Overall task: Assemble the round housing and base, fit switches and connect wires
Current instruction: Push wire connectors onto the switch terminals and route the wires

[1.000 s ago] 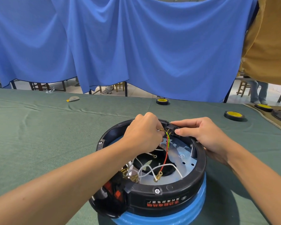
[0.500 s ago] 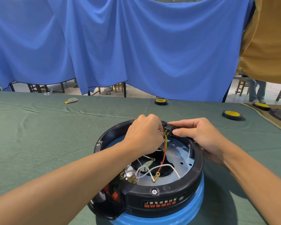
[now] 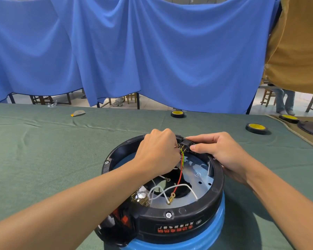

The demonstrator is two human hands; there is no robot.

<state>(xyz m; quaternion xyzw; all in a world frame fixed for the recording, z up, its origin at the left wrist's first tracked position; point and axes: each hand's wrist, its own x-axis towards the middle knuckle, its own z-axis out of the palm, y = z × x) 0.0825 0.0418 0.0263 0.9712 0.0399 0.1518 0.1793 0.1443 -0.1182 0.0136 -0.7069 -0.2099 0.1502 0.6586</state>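
Observation:
A round black base (image 3: 181, 224) sits upside down on a blue housing (image 3: 202, 239) near the table's front edge. Inside lie a metal plate (image 3: 201, 175), white wires (image 3: 157, 193) and a red wire (image 3: 179, 179) ending in a brass ring terminal. A black socket block (image 3: 185, 144) sits in the far rim. My right hand (image 3: 222, 154) pinches this block between thumb and forefinger. My left hand (image 3: 157, 152), fingers curled, holds a green-yellow wire (image 3: 182, 157) at the block's brass pins. The fingertips are hidden.
Green cloth (image 3: 52, 150) covers the table. Rolls of black tape with yellow cores lie at the back (image 3: 177, 114), back right (image 3: 256, 128) and far right (image 3: 288, 118). A small yellow-edged scrap (image 3: 78, 113) lies at back left. Blue curtains hang behind.
Both hands stay at the socket block with only slight shifts. The view has moved a little.

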